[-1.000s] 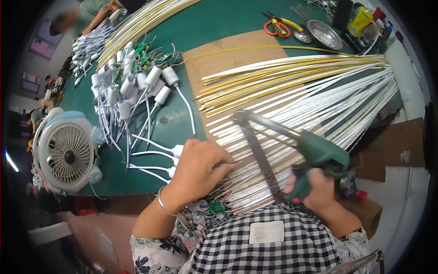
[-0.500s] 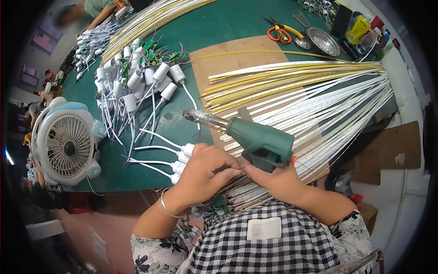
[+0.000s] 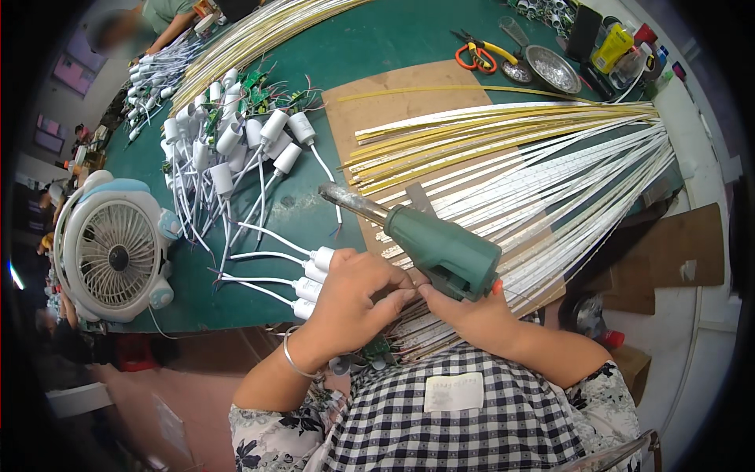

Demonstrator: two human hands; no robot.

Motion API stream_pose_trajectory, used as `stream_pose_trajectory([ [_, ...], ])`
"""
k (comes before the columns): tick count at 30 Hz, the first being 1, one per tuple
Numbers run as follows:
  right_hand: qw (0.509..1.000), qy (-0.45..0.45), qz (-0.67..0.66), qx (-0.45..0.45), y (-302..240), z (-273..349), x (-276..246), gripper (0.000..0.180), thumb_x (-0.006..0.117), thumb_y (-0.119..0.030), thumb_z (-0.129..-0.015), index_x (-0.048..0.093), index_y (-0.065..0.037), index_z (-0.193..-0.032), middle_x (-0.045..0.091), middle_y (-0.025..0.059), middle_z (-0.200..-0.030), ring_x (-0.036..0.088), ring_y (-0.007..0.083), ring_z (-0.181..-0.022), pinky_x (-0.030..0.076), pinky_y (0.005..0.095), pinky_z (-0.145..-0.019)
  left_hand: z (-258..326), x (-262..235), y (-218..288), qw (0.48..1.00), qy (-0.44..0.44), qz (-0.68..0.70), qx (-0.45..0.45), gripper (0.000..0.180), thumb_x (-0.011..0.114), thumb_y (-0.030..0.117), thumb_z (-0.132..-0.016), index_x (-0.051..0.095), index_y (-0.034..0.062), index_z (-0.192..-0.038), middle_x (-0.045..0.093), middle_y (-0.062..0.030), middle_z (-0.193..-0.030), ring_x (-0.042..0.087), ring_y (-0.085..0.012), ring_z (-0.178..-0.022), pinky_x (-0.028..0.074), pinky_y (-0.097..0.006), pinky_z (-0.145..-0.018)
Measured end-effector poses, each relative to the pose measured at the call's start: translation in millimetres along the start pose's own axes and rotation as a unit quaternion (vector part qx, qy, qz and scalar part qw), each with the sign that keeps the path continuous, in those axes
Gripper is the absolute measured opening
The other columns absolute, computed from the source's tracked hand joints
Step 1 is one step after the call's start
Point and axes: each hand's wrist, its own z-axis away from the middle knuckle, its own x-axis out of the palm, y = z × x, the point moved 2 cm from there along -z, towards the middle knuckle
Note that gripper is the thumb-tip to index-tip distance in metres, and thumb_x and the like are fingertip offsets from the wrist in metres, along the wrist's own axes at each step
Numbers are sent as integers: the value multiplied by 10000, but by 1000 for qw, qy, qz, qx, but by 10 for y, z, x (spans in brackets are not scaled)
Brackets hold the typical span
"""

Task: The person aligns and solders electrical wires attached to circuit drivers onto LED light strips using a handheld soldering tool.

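A green soldering gun point(image 3: 442, 250) with a dark metal tip rests in my right hand point(image 3: 476, 318), its tip pointing left over the table. The thumb of that hand reaches toward my left fingertips. My left hand point(image 3: 354, 299) is closed in a pinch; whatever it holds between thumb and finger is too small and hidden to make out. Beneath both hands lie the ends of narrow strips point(image 3: 429, 322). White lamp end caps with cables point(image 3: 307, 289) lie against the outer side of my left hand. Below it shows part of a green circuit board point(image 3: 377, 346).
White and yellow strips point(image 3: 503, 189) fan out over a brown board point(image 3: 377, 90). A pile of white caps and cables point(image 3: 228, 149) lies left of it. A fan point(image 3: 118, 252) stands at the left edge. Pliers point(image 3: 476, 57) and a metal dish point(image 3: 553, 71) lie far right. A person point(image 3: 169, 20) works opposite.
The soldering gun has tilted slightly, its rear end dropping a little. Both hands stay together in nearly the same place, and the whole view has shifted slightly.
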Motion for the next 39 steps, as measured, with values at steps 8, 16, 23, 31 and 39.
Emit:
stream_pose_trajectory([
  [8, 999, -1, 48, -27, -14, -40, -11, 216, 680, -58, -858, 626, 2, -1058, 681, 43, -946, 639, 95, -883, 515, 262, -768, 28, 36, 21, 999, 40, -8, 7, 101, 733, 137, -794, 644, 118, -839, 621, -4, -779, 536, -191, -734, 325, -346, -801],
  [16, 997, 51, 64, 9, -183, 94, -198, 184, 647, -68, -878, 639, -19, -1056, 663, 36, -942, 636, 94, -816, 507, 240, -667, 32, 94, -91, 981, 47, -190, 4, 100, 703, 110, -752, 629, 116, -821, 585, -12, -754, 533, -216, -773, 317, -377, -820],
  [23, 995, 71, 65, -12, -36, 454, -646, 212, 618, -51, -890, 605, -22, -1100, 651, 46, -986, 628, 104, -809, 517, 243, -656, -51, 89, -157, 970, 50, -239, 5, 81, 723, 123, -773, 655, 115, -816, 606, -16, -768, 556, -216, -809, 326, -392, -851],
  [31, 991, 67, 106, 36, 193, 805, -922, 274, 609, -85, -922, 553, -10, -1179, 639, 79, -1041, 617, 123, -838, 518, 262, -715, -75, 36, -164, 978, 9, -208, -27, 79, 746, 125, -758, 687, 123, -811, 615, -15, -758, 563, -204, -806, 326, -397, -858],
  [39, 998, 7, 62, -22, 250, 779, -927, 414, 561, -54, -932, 432, 16, -1320, 633, 155, -1092, 613, 163, -828, 520, 307, -764, -105, 102, -132, 973, 68, -213, -51, 86, 710, 103, -732, 643, 122, -782, 619, 20, -803, 536, -196, -862, 291, -394, -876],
])
